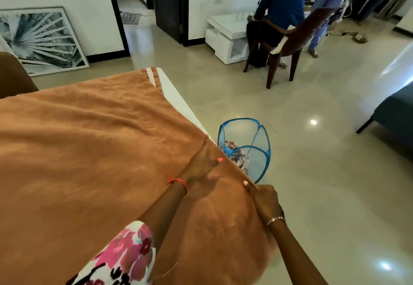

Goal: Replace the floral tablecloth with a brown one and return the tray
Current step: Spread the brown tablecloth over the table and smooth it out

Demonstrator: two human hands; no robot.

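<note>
Head view, and from where I stand the brown tablecloth (pixel 89 150) fills most of it. It is spread over the tabletop (pixel 176 99), rippled toward 1 o'clock, with a white strip of the top showing bare along the far right edge. So the swap looks mostly done, and the step in hand is squaring the new cloth. On the floor at 3 o'clock of the left hand, just beside the table's edge, stands a blue mesh hamper (pixel 263 137), and bundled in its bottom is the floral tablecloth (pixel 240 158). The left hand (pixel 201 161) lies flat, fingers straight, pressing the brown cloth near the edge. The right hand (pixel 264 198), at 5 o'clock from it, pinches the hem with the thumb on top. Next, I'd judge, comes a pull toward 2 o'clock to cover that strip, then smoothing. The tray is nowhere in view.
</note>
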